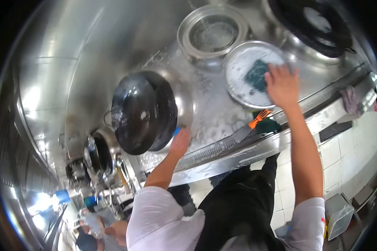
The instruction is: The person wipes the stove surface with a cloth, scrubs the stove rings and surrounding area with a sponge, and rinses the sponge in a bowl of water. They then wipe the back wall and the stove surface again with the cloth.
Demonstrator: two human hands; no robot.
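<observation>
At the left burner, my left hand [181, 142] is closed at the near right edge of a black wok [136, 113], by a small blue piece [176, 131]. The hand hides what this blue piece belongs to. A second dark pan shape shows right behind the wok. My right hand [282, 85] has its fingers stretched out over a round metal basin [234, 94] of foamy water. Its fingertips touch the edge of a dark green scouring pad [255, 75] in the basin. Just below the basin lies a tool with an orange handle [259, 119] and a flat metal blade.
A wide metal pot [184, 39] of water stands behind the basin. Another black wok [314, 25] sits at the far right. A slotted drain channel [205, 152] runs along the counter's front. A purple rag [349, 99] hangs on the ledge. Other people [98, 230] are at lower left.
</observation>
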